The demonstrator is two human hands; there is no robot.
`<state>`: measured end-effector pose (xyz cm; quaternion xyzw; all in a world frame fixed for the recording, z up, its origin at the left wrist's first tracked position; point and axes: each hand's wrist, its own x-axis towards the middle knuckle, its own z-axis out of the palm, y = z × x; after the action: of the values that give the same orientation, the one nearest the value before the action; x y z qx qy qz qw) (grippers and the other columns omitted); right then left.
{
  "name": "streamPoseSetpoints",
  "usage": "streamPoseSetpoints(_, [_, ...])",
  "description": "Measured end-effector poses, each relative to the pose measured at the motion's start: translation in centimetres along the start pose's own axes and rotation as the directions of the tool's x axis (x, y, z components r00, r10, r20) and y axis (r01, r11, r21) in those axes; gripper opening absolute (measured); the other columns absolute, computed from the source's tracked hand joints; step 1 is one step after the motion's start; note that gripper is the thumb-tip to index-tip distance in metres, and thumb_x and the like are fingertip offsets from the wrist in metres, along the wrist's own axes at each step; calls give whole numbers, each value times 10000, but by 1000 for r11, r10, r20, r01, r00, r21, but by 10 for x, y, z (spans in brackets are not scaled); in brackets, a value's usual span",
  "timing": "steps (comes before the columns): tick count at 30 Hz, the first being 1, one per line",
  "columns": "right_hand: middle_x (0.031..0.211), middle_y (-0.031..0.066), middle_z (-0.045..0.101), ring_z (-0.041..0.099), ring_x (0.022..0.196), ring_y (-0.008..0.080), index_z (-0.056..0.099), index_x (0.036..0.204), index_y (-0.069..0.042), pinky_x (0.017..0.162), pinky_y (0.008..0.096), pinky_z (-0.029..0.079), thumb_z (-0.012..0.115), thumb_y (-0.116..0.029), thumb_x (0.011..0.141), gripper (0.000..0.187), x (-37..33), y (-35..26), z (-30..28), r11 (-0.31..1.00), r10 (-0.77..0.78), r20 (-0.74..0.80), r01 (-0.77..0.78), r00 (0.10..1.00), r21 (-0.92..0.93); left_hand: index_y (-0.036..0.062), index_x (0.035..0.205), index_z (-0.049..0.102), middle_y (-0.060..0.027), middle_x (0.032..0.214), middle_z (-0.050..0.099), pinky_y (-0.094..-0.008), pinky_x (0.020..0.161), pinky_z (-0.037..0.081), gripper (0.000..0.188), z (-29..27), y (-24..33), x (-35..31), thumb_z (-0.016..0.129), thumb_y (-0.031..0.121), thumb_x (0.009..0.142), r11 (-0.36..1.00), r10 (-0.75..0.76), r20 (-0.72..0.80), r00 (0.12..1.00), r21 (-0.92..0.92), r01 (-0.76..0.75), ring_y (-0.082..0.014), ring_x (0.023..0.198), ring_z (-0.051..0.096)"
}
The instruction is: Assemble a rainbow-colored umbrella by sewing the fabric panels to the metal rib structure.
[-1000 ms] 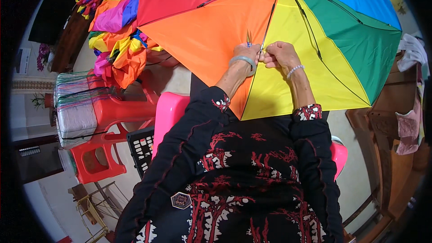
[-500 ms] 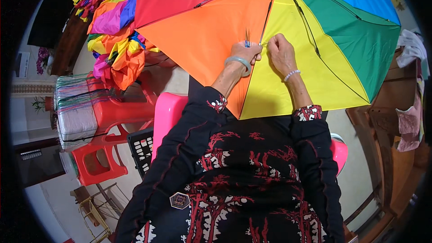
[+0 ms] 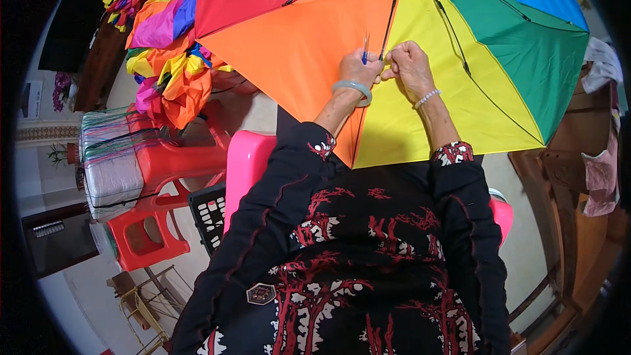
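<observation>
Head view: 2 hands meet on an open rainbow umbrella [image 3: 315,46].
The left hand [image 3: 358,69] grips a thin blue tool [image 3: 365,49]; the right hand [image 3: 409,66] pinches the canopy seam beside a dark rib [image 3: 394,10].

I see the rainbow umbrella canopy [image 3: 315,59] as thin, smooth woven cloth with a faint sheen, crossed by dark, slightly glossy metal ribs [image 3: 393,13]. On my left wrist sits a smooth, polished pale-green bangle [image 3: 353,87]; on the right, a glossy white bead bracelet [image 3: 427,98]. Left of me, the red plastic stool [image 3: 154,223] looks hard and shiny. My sleeves [image 3: 276,210] are matt black cloth.
</observation>
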<state>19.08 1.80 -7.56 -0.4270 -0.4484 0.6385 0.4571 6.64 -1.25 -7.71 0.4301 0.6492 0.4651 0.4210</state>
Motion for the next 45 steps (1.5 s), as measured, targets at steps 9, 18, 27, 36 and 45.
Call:
streamPoseSetpoints(9, [703,58,552,530,528,93,544,892,40,461,215,481,542,-59,831,116,-2,-14,-4,995,-92,-27,91,995,-43,-5,875,564,-15,627,557,-226,440,407,150,2,1,-3,614,90,770,994,32,7,999,-107,-31,-80,474,522])
streamPoseSetpoints(18, [691,45,557,544,548,88,557,859,32,433,204,466,554,-64,829,100,-5,-25,0,993,-93,-9,93,996,-67,-5,812,596,-18,578,548,-217,429,390,92,4,-8,6,579,84,794,959,263,17,965,101,-264,-74,460,505])
streamPoseSetpoints(27, [717,72,566,566,540,111,547,844,34,439,212,492,548,-57,824,93,-3,-24,3,992,-51,-53,57,997,114,-13,725,598,-123,638,568,-329,474,454,180,5,-14,14,613,160,773,895,387,-42,921,258,-364,-193,493,569])
streamPoseSetpoints(36, [668,77,565,557,491,124,531,803,27,423,232,499,548,-22,783,55,-7,-20,2,976,194,-132,-179,972,122,4,754,542,-41,553,544,-234,372,354,172,-7,16,-1,565,152,838,989,-116,109,987,-74,125,-89,417,488])
streamPoseSetpoints(45, [622,59,553,538,453,109,539,742,18,370,222,462,537,-20,761,42,-7,-12,13,979,203,-179,-194,963,66,3,755,551,-61,573,564,-243,374,365,127,-10,22,-1,543,114,817,973,-186,156,970,-107,204,-95,419,490])
